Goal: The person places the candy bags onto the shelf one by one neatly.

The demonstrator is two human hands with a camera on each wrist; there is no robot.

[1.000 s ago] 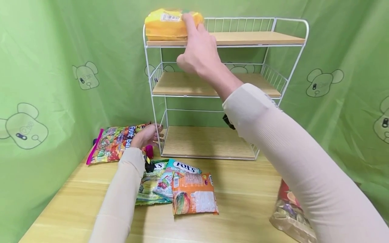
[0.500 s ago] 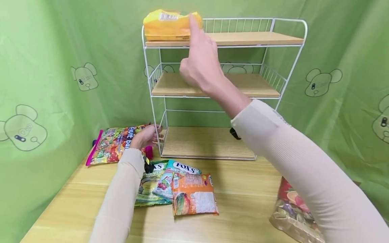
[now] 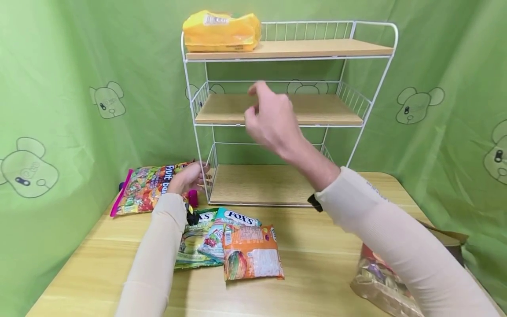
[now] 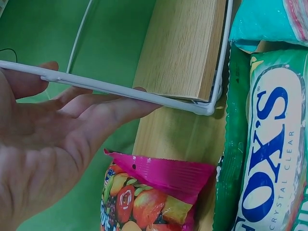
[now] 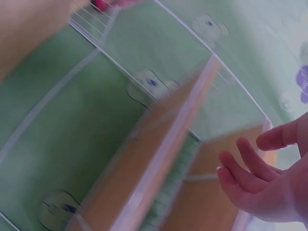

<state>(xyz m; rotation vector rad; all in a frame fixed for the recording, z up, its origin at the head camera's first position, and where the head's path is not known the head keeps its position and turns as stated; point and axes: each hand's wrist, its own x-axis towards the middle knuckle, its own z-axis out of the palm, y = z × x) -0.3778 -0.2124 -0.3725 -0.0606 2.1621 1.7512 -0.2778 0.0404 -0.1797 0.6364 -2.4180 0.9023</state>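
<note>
At the left side of a white wire shelf rack [image 3: 194, 127], my left hand [image 3: 189, 177] holds its lower left post, fingers hooked behind the white rod [image 4: 106, 88]. My right hand [image 3: 273, 116] hangs in front of the middle shelf [image 3: 317, 108], holding nothing, its fingers loosely bent. A yellow packet [image 3: 222, 33] lies on the top shelf at the left end. In the right wrist view the right hand [image 5: 269, 178] shows with bent fingers and a blurred rack behind it. A fruit candy bag [image 3: 144, 187] with pink edges lies beside the left hand.
In front of the rack lie a green Fox's bag [image 3: 198, 246], a teal Fox's bag [image 3: 215, 235] and an orange packet [image 3: 253, 255], overlapping. A brown and red candy bag [image 3: 376, 281] sits at the right, partly under the right sleeve. Green cloth [image 3: 59, 110] surrounds the table.
My right hand has let go of the yellow packet on the top shelf and moved down to the middle shelf's height. The left hand has stayed at the post.
</note>
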